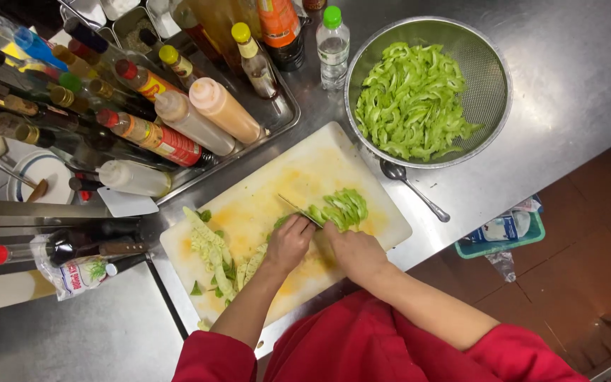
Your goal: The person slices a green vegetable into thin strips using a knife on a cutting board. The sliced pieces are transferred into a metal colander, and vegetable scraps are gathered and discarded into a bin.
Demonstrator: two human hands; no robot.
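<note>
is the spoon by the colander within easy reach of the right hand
Probably yes: the spoon lies on bare counter just beyond the cutting board, nothing between it and the right hand. That hand grips a knife, though.

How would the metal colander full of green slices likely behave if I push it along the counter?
The metal colander has a rounded bowl shape, so it may rock or tip if pushed high on the rim. On the smooth steel counter it would probably slide easily. The heaped green slices look thin and loose, so they would likely shift, adding only modest weight.
</note>
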